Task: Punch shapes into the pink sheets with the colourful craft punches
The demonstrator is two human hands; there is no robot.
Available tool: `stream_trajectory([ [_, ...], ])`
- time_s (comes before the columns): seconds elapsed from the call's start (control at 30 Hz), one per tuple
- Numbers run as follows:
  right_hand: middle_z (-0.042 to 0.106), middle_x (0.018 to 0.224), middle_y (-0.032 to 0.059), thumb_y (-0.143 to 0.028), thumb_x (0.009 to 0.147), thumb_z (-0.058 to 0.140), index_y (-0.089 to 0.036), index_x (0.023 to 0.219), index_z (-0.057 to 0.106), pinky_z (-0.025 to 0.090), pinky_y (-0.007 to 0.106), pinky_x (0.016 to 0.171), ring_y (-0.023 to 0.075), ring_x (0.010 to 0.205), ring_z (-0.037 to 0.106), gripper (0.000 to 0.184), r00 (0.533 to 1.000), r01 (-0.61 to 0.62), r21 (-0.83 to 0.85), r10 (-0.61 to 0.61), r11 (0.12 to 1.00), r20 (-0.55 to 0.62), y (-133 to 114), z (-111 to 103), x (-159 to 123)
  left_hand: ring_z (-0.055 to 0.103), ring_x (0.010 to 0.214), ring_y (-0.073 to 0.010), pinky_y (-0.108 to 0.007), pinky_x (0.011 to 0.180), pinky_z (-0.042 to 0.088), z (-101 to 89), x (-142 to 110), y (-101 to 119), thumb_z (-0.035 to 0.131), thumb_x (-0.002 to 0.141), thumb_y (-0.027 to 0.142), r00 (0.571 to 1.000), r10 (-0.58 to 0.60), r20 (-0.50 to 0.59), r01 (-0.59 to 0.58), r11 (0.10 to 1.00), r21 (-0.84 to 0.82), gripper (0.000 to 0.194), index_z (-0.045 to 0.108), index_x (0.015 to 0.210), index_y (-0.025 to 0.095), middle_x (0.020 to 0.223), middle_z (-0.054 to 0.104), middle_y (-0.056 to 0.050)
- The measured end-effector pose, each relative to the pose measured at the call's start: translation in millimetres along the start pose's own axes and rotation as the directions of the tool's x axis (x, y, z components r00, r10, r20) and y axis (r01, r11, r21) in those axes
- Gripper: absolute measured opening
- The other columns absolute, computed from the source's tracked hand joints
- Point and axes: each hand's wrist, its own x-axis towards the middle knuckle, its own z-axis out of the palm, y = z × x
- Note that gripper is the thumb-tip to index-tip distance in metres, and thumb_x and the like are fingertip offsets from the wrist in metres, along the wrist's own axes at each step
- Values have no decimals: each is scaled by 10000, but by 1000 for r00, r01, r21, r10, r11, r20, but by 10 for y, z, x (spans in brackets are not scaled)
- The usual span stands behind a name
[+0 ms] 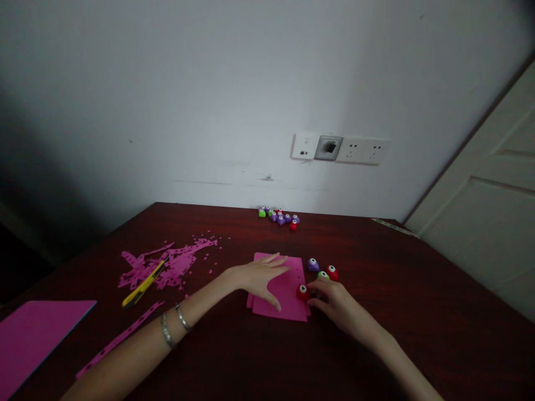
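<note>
My left hand (262, 278) lies with its fingers spread on a pink paper sheet (288, 303), which sits on top of other pink sheets whose edges stick out beneath it. A row of small marks or holes runs down the sheet's right side. At that same edge sits a red craft punch (302, 293), with the thumb and fingers of my right hand (330, 295) closed at its right side. Just beyond my right hand stand a purple punch (313, 264), another red punch (332, 272) and a green punch (323, 275), the green one partly hidden by my fingers.
Left of the sheets lies a heap of pink paper scraps (179, 267) with a yellow box cutter (144, 285) across it. A punched pink strip (121, 338) and a larger pink sheet (37, 340) lie nearer. More punches (281, 220) cluster by the wall beneath sockets (363, 151).
</note>
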Motion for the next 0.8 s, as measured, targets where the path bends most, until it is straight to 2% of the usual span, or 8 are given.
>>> stream_trajectory([
  [0.2,622,895,59,-222,815,535,-182,962,655,447,282,758,170,806,574,194,1000,13,10,-12,1000,-16,-12,15,16,-29,1354,-292,-446,1089,99,60,1,4,577,637,643,997,-37,72,36,999,10,1041,101,1421,150,1480,-24,-119],
  [0.4,634,922,74,-247,828,520,-177,999,652,449,296,783,181,838,579,228,1000,23,18,-22,1000,-19,-27,12,21,-28,1351,-299,-462,1085,97,38,-2,39,560,640,658,989,-85,122,85,996,8,1040,89,1423,160,1479,-31,-118],
  [0.8,625,916,64,-232,825,528,-189,991,650,463,294,752,173,809,573,210,1000,18,5,-18,1000,-2,-7,12,25,5,1350,-314,-483,1076,114,38,-13,76,619,615,612,991,-102,86,107,992,-59,1028,144,1417,176,1475,-1,-118],
])
